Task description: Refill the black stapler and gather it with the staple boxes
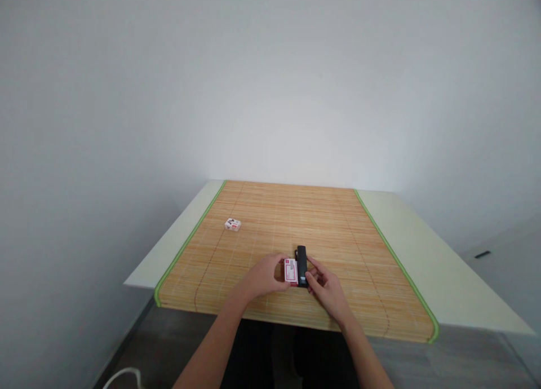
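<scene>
Near the front of the bamboo mat, my left hand [267, 275] grips a small white box with pink-red print [291, 270], thumb at its near end and fingers at its far end. Directly right of the box, side by side with it, lies a black stapler [301, 265], pointing away from me. My right hand [325, 288] holds the stapler from its right side, with the thumb near its close end and the other fingers along its edge. Whether the box and stapler touch the mat underneath is hard to make out.
A second small box, white with red and dark print [233, 224], lies on the mat to the far left. The bamboo mat [296, 208] has green edging and covers the middle of a white table [406, 231]. A wall [287, 96] stands behind it. A white cable [127, 371] shows at lower left.
</scene>
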Tool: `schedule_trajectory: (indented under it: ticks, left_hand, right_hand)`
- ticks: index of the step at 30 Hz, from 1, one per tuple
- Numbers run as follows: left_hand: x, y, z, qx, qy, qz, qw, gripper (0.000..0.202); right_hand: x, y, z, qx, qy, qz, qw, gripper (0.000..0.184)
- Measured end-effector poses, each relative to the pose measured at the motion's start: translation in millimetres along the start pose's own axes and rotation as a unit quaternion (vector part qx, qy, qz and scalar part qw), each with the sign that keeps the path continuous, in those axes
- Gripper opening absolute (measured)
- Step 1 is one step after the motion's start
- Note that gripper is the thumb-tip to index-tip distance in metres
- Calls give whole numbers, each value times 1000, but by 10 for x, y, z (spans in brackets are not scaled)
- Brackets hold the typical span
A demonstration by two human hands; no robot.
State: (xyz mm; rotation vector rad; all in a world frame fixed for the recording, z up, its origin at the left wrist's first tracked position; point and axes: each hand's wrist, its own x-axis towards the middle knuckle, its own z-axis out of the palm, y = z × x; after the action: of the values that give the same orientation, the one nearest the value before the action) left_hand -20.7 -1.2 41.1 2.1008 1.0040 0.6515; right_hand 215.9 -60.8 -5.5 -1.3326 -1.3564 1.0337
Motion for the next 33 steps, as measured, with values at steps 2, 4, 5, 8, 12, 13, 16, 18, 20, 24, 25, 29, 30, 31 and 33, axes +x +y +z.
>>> schedule_trajectory:
  ticks: [2, 4, 5, 8, 12, 13, 16, 18, 20, 24, 25, 29, 30, 31, 33]
  left_hand:
    - [12, -25, 11, 5, 5, 4, 1000, 67]
    - [23, -41, 26, 4, 7, 9, 1000, 68]
    - [28, -43, 32, 2, 7, 12, 1000, 68]
    - [31, -32, 45, -6, 4, 20, 1000, 68]
    - [6, -55, 64, -17, -3, 15, 1000, 72]
    - [-5, -80, 76, -20, -3, 9, 1000, 76]
    - [-38, -184, 138, -35, -2, -2, 999, 90]
    - [-52, -249, 188, -48, 0, -6, 999, 92]
    - [-56, -281, 230, -61, 5, -13, 998, 89]
    - [-53, -224, 274, -107, 16, -31, 994, 85]
    - [-55, -194, 282, -122, 17, -35, 992, 84]
    - [-98, -120, 291, -156, 17, -46, 986, 88]
    - [-113, -135, 265, -156, 20, -50, 986, 94]
    - [-127, -171, 215, -151, 26, -55, 987, 99]
    - [-137, -309, 31, -134, 65, -78, 986, 101]
  right_hand:
    - [0, 13, -2, 2, -1, -1, 1000, 61]
    - [0, 30, -3, 1, -3, -1, 1000, 62]
    - [1, 39, -3, 0, -3, 0, 1000, 62]
    - [2, 58, -5, -5, -5, -2, 1000, 62]
    - [6, 53, -12, -7, -18, -8, 1000, 62]
    - [7, 50, -12, -6, -19, -6, 1000, 62]
    - [7, 47, -11, -8, -18, -2, 1000, 63]
    - [4, 54, -9, -10, -16, 0, 1000, 63]
    - [2, 62, -6, -10, -14, 0, 1000, 64]
    - [4, 65, -2, -7, -15, 3, 1000, 66]
    - [6, 64, -2, -7, -16, 4, 1000, 67]
    - [13, 63, -3, 1, -17, 6, 1000, 68]
    - [13, 65, -5, 5, -17, 6, 1000, 68]
    - [12, 66, -7, 10, -14, 7, 1000, 68]
    - [7, 66, -10, 26, -4, 9, 1000, 68]
